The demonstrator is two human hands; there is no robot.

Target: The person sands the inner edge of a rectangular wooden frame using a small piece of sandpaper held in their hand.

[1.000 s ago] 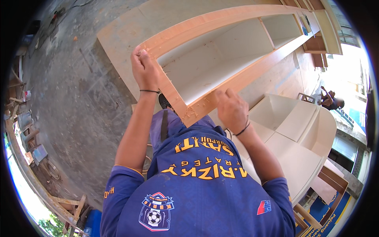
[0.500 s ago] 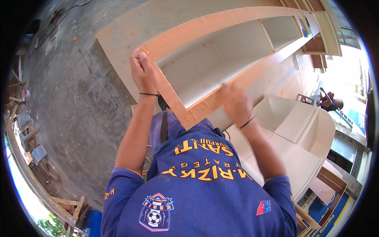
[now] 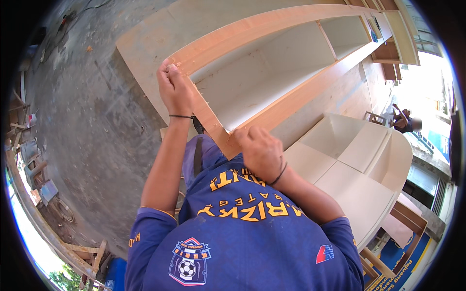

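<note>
A long wooden cabinet point(image 3: 291, 104) lies before me, its face frame peach-coloured and its inside pale, split by a divider point(image 3: 327, 40). My left hand point(image 3: 174, 92) is closed around the frame's left corner. Curled wood shavings point(image 3: 234, 140) cling to the near corner and along the short edge. At that near corner my right hand point(image 3: 262, 151) is closed against the frame's long side. Whatever its fingers hold, if anything, is hidden.
The cabinet rests on a large flat board point(image 3: 145, 53) above a grey concrete floor point(image 3: 97, 131). To the right stands a cream cabinet with a curved end point(image 3: 359, 169). A person point(image 3: 404, 119) sits far right. A small blue item point(image 3: 374, 36) lies on the frame's far end.
My right hand has slid along the long side of the frame toward me and to the left, down to the near corner. My left hand keeps its hold on the left corner.
</note>
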